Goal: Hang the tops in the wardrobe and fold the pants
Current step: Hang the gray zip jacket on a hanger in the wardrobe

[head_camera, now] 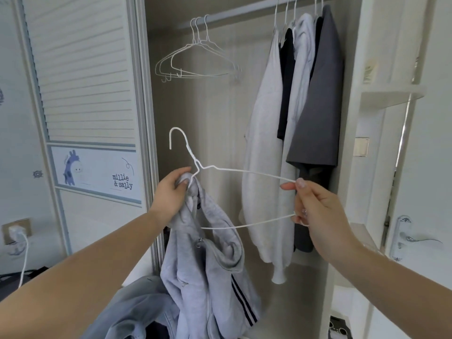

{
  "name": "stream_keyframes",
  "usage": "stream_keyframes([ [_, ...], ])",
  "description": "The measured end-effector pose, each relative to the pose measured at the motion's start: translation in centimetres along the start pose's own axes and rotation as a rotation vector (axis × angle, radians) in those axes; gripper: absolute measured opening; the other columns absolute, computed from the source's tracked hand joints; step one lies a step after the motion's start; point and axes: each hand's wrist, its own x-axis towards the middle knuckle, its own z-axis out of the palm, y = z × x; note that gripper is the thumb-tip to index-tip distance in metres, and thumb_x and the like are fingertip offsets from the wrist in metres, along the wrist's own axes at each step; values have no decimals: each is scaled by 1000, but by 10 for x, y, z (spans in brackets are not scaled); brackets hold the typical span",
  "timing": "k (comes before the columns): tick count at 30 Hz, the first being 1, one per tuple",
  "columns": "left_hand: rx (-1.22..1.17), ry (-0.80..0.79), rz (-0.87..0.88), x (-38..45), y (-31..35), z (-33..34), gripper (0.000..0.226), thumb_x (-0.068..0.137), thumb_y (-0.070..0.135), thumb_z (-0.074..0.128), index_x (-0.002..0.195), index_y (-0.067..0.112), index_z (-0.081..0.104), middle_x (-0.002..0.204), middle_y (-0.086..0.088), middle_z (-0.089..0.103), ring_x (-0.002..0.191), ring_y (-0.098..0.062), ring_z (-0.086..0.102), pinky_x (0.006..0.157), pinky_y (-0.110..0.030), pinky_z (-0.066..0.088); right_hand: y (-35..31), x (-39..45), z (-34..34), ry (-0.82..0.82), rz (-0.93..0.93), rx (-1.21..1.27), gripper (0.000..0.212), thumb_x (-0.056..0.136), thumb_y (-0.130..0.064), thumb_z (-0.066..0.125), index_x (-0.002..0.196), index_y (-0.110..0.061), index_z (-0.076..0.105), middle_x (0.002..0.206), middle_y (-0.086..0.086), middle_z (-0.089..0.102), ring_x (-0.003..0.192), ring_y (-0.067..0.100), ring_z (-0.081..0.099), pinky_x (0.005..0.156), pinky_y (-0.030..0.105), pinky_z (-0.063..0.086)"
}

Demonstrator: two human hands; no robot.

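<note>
A white wire hanger is held in front of the open wardrobe. My left hand grips a bunched part of a grey zip top with dark stripes, right at the hanger's left shoulder; the rest of the top hangs down below. My right hand pinches the hanger's right end between thumb and fingers. The hanger's hook points up and left, free of the rail.
Three empty wire hangers hang at the rail's left. Several tops, white, black and grey, hang at its right. A louvred sliding door stands left. A bluish garment lies low down. A door handle is at right.
</note>
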Motion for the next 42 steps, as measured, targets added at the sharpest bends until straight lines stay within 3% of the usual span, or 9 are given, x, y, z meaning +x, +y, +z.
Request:
stream_keyframes([
  [11,-341,12,-101,-7,34,11,34,95,19,41,77,31,67,81,20,65,84,4,58,75,-11,42,26,3,-4,46,43,25,33,90,-43,44,74,-33,71,50,-10,39,49,2,41,52,14,45],
  [15,-271,-29,-67,-6,35,16,46,92,54,49,76,11,55,69,11,49,60,5,46,64,-9,40,24,9,-7,-8,52,15,34,96,-36,45,74,-31,72,54,-9,43,51,1,42,55,15,45],
  [18,-254,42,-123,1,38,16,47,86,51,60,64,17,37,56,11,35,54,-2,36,57,-12,36,22,9,-5,-105,47,-13,32,95,-35,48,75,-32,73,61,-12,53,58,-1,52,58,13,48],
  [22,-204,88,-169,5,36,15,47,88,41,61,58,22,30,46,15,29,47,-3,31,51,-13,33,25,8,-6,-175,69,-74,16,90,-28,59,102,-35,65,96,-4,66,89,2,64,68,16,53],
  [24,-203,111,-169,5,34,14,47,88,38,60,57,22,29,43,15,27,43,-2,30,44,-9,31,35,6,-9,-134,118,-46,41,86,-25,64,125,-32,51,111,-3,61,105,6,60,83,24,53],
  [28,-172,142,-167,5,32,11,46,90,35,59,58,21,30,42,15,29,43,-2,30,43,-8,30,76,-14,0,-106,366,-29,68,85,-23,68,143,-24,32,123,-2,53,122,19,52,104,42,43],
  [33,-171,99,-117,-1,36,20,35,92,32,58,74,3,51,58,4,37,51,-3,35,45,-8,32,120,-41,46,-291,797,-128,85,79,-49,70,147,-26,24,142,0,42,115,16,48,90,39,52],
  [38,-167,40,-59,-9,39,22,22,95,25,54,90,11,71,87,-2,62,68,12,54,62,3,37,139,-41,78,-302,847,-55,42,87,-21,63,125,-8,51,120,16,60,101,25,62,73,36,57],
  [42,-92,20,-10,-10,26,7,19,97,24,52,101,16,69,96,0,64,73,16,53,68,3,37,137,-27,63,-137,777,-170,26,92,-16,49,116,-9,56,115,18,62,104,33,61,88,48,54],
])
